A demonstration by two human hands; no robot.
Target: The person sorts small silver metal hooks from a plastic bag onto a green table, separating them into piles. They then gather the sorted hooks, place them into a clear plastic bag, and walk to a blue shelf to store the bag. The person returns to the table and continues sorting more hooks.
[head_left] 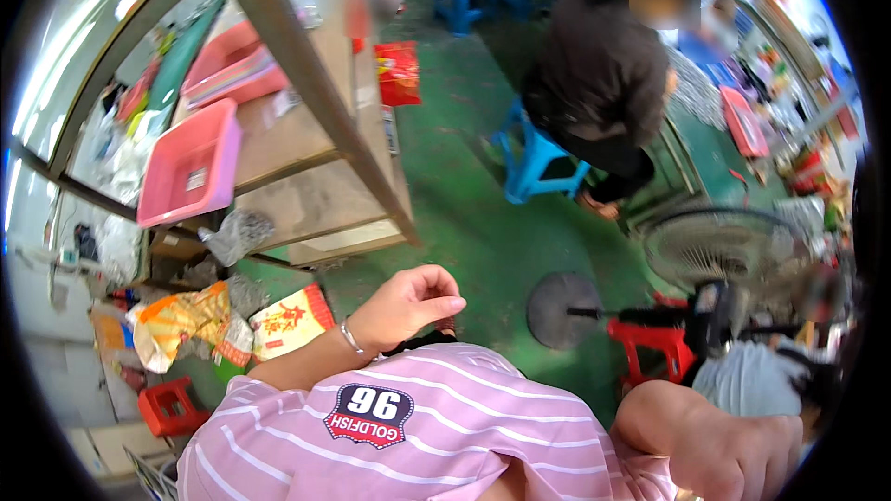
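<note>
My left hand (413, 301) is held in front of my body with its fingers loosely curled and the thumb lying toward them. Nothing shows in it, and a silver bangle circles its wrist. Below that hand is my pink striped shirt (408, 464). At the lower right my right hand (742, 459) is closed, knuckles up, its fingertips hidden; whether it holds anything I cannot make out. A pale grey cloth-like bundle (752, 380) is close beside it.
A metal-framed shelf (306, 204) bears pink trays (190, 162) at left. Printed sacks (292, 323) and a red stool (174, 408) are below. At right, a standing fan (724, 246) and a red stool (650, 353) stand near a person (599, 56) on a blue stool (534, 167).
</note>
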